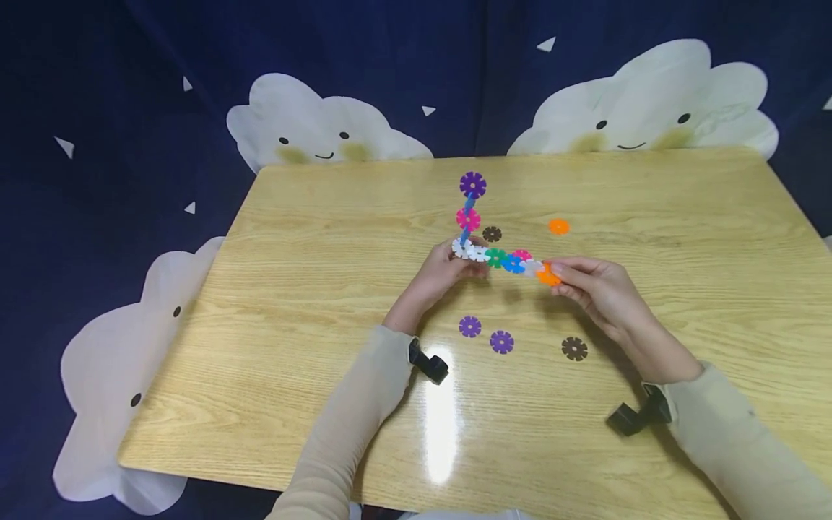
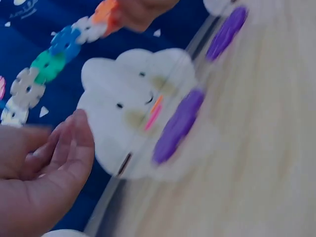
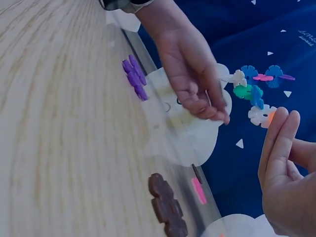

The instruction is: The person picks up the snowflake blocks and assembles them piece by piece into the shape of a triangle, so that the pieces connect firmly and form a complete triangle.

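A linked chain of notched plastic discs stretches between the hands, with white discs [image 1: 463, 249], a green disc [image 1: 496, 258], a blue disc [image 1: 513, 263] and an orange disc [image 1: 548, 274]. My right hand [image 1: 601, 292] pinches the orange end between thumb and fingers. At the other end, the chain turns off through blue and pink discs [image 1: 468, 219] to a dark purple one [image 1: 473, 185]. My left hand [image 1: 445, 271] is close by the white discs. Its fingers [image 2: 74, 143] are loosely bent, and nothing shows between them and the thumb in the left wrist view.
Two purple discs [image 1: 470, 326] and a brown disc [image 1: 575, 349] lie on the wooden table [image 1: 292, 303] on the near side. Farther back are another brown disc [image 1: 492, 234], a loose orange disc [image 1: 559, 227] and a pink disc [image 1: 521, 255]. A dark blue curtain with clouds hangs behind.
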`<state>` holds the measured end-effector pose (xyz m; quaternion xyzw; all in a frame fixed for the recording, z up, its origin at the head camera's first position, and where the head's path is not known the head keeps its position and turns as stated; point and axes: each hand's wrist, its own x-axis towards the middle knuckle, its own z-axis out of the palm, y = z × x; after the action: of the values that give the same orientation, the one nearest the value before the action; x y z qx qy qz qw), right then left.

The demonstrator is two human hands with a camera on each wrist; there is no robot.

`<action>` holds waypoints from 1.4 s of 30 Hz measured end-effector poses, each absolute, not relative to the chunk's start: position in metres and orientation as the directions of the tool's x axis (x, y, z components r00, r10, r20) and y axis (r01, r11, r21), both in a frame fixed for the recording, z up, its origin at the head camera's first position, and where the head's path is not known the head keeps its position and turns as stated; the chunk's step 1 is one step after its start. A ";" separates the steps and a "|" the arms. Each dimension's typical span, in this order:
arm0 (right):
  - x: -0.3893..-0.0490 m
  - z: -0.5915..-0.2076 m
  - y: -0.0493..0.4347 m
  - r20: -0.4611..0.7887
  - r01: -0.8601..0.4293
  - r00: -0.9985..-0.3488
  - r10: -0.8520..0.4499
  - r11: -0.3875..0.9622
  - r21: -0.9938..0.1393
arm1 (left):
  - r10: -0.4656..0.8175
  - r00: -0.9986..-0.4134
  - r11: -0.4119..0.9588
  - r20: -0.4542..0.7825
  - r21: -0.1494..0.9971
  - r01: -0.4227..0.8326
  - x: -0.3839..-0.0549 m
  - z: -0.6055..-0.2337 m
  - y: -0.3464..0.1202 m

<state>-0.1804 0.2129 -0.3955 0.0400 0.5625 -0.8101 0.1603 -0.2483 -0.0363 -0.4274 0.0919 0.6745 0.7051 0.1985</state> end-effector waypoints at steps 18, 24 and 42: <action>-0.189 -0.405 0.217 -0.319 0.422 -0.881 -0.350 -0.276 -0.864 | 0.316 -0.927 -0.233 0.202 0.964 0.131 -0.249 -0.398 -0.043; -0.195 -0.410 0.219 -0.292 0.372 -0.894 -0.341 -0.200 -0.906 | 0.302 -0.936 -0.287 0.182 0.953 0.093 -0.249 -0.397 -0.041; -0.243 -0.429 0.191 0.013 -0.229 -0.957 -0.291 0.725 -0.650 | 0.349 -0.932 -0.274 0.095 0.962 -0.005 -0.237 -0.400 -0.031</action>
<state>-0.2429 0.1911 -0.4294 -0.1402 0.9276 -0.3435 0.0447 -0.2372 -0.0309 -0.4004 0.1453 0.5921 0.7846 0.1127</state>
